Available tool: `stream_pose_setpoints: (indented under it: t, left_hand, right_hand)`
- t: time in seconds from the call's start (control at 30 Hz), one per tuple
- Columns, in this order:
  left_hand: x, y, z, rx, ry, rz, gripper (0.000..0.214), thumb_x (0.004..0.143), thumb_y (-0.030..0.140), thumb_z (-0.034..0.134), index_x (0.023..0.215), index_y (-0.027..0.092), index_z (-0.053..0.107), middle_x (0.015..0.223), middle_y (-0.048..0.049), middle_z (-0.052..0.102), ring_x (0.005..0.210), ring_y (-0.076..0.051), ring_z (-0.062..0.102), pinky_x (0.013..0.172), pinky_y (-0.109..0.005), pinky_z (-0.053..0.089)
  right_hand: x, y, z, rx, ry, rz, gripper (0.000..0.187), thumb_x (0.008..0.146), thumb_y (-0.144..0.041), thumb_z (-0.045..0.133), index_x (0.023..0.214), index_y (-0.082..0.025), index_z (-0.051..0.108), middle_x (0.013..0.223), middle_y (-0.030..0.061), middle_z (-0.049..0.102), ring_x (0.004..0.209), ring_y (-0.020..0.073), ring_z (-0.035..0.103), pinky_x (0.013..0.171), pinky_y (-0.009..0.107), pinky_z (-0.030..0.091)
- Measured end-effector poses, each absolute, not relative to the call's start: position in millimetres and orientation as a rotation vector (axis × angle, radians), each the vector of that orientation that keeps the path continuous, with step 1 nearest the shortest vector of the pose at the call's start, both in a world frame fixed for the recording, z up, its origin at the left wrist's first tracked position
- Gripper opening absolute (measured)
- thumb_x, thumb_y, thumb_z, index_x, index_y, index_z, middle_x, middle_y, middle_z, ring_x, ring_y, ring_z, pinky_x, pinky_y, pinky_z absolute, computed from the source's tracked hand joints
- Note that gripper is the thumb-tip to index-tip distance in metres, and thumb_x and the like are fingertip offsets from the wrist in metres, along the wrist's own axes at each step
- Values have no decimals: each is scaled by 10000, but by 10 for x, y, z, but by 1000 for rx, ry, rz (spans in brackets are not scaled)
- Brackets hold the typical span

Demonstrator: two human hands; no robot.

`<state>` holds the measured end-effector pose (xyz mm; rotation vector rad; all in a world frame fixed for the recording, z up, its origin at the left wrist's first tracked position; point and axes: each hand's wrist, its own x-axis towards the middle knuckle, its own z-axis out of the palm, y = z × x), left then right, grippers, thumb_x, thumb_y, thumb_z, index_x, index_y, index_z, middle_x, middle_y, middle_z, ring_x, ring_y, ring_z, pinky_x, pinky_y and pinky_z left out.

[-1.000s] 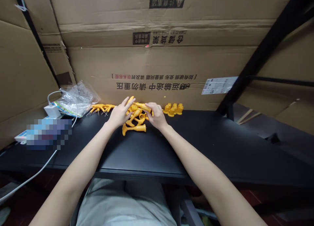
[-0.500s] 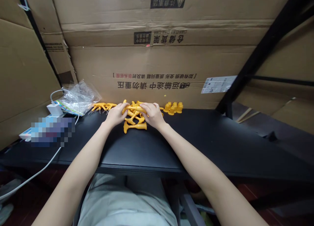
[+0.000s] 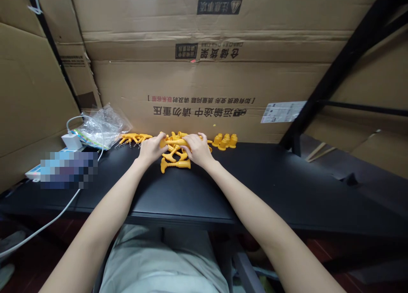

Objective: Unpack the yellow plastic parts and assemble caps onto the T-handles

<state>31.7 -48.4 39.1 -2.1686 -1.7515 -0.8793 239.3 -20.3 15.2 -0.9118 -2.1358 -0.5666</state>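
Observation:
Both of my hands are closed on one yellow plastic corkscrew (image 3: 174, 142), held level just above the pile. My left hand (image 3: 152, 149) grips its handle end, which the fingers partly cover. Around the other end, a ribbed sleeve, my right hand (image 3: 199, 151) is wrapped. Beneath and behind lie several more yellow corkscrews, partly hidden by my hands. One sleeved corkscrew (image 3: 175, 165) lies nearest me, its T-handle to the left. To the left are yellow handles (image 3: 135, 137) with bare metal spirals. Several yellow flared caps (image 3: 225, 141) stand to the right.
A black table (image 3: 255, 191) carries everything, with a cardboard wall (image 3: 204, 80) behind it. On the left are a clear plastic bag (image 3: 110, 123), a white charger (image 3: 72, 141), its cable (image 3: 60, 214) and a blurred-out item (image 3: 68, 170). A black post (image 3: 331, 72) slants at right.
My left hand has turned slightly around the corkscrew's handle, which now shows less. The right hand keeps its hold almost in place. The view has tilted a little.

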Motion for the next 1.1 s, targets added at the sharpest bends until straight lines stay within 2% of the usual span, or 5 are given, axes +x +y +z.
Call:
stream_pose_setpoints:
  t: [0.33, 0.6, 0.9, 0.97, 1.1]
  left_hand:
    - [343, -524, 405, -2197, -1732, -895, 311, 807, 313, 571, 1110, 241, 586, 942, -55, 724, 874, -234, 676, 707, -268, 444]
    - [337, -490, 375, -2207, -1698, -874, 317, 811, 321, 574, 1119, 246, 591, 953, -53, 724, 891, -232, 675, 713, -270, 448]
    - [346, -495, 386, -2248, -1736, -909, 312, 776, 293, 587, 1084, 243, 595, 882, -45, 722, 846, -230, 678, 720, -280, 458]
    - [349, -485, 383, -2292, -1783, -955, 310, 749, 302, 609, 1050, 232, 604, 810, -35, 713, 791, -223, 675, 697, -279, 464]
    - [357, -468, 365, -2589, -2035, -972, 325, 746, 283, 587, 1058, 191, 603, 592, 9, 651, 515, -168, 606, 556, -257, 454]
  right_hand:
    - [2412, -178, 144, -876, -2072, -635, 187, 905, -197, 464, 1058, -179, 570, 1050, 131, 685, 1032, 254, 600, 985, 463, 297]
    - [2385, -224, 155, -872, -2142, -612, 269, 928, -303, 467, 1140, -172, 566, 1074, 124, 685, 1019, 255, 596, 1015, 484, 266]
    - [2352, -231, 177, -932, -2175, -646, 182, 913, -233, 476, 1030, -198, 612, 1005, 104, 688, 982, 251, 583, 1014, 494, 259]
    - [2345, -232, 181, -947, -2162, -688, 184, 912, -174, 448, 988, -199, 613, 1007, 97, 687, 977, 241, 584, 1013, 485, 260]
    - [2338, -228, 186, -941, -2137, -759, 266, 888, -75, 392, 972, -208, 606, 1070, 89, 676, 1024, 226, 570, 1027, 475, 246]
